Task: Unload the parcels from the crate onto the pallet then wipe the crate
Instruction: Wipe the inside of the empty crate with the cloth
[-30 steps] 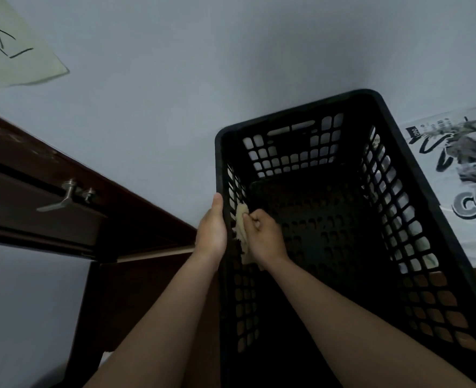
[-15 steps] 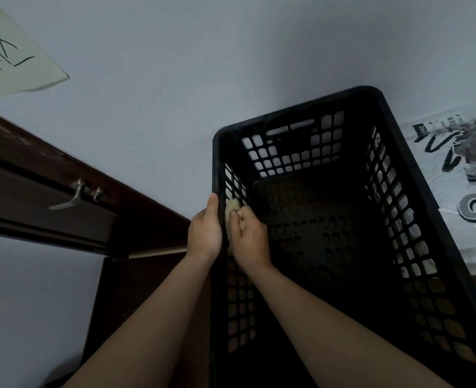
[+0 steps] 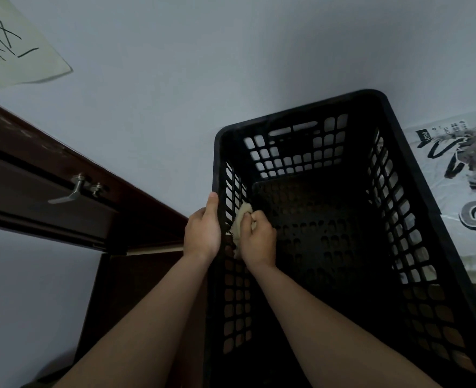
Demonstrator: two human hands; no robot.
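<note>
Crate (image 3: 301, 110), centre-right of frame, shows no parcels: unloading judged done. Wiping underway. Right hand (image 3: 259, 242) fingers curl round cloth (image 3: 241, 222) on left inner wall. Left hand (image 3: 203, 233) grips rim there, thumb straight. Other walls probably left.

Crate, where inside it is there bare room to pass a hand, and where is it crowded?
The crate floor is bare from the far wall to the right wall. Crowded only at the left wall, where the right hand presses the cloth and the left hand grips the rim.
</note>
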